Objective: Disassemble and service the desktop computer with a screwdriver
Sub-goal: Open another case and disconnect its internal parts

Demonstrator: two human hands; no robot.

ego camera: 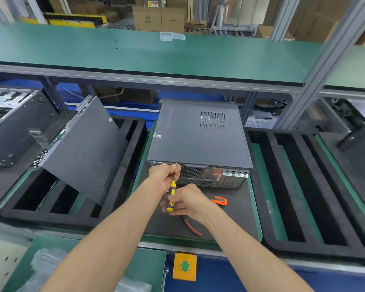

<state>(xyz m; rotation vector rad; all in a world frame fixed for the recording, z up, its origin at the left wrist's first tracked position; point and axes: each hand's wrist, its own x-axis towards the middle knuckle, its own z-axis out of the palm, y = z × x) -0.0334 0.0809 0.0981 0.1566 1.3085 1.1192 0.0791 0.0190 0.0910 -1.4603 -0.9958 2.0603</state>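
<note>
Sitting flat on the black mat: desktop computer (199,133), lid on, probably heavy and rigid, best gripped by the side edges. Right hand (188,200) wrapped round the screwdriver (171,193) handle; left hand (165,175) pinching the shaft at a rear-panel screw.

A dark mat (230,218) carries the computer case (198,133); orange tool (219,201) and red-handled pliers (193,227) lie before it.
</note>
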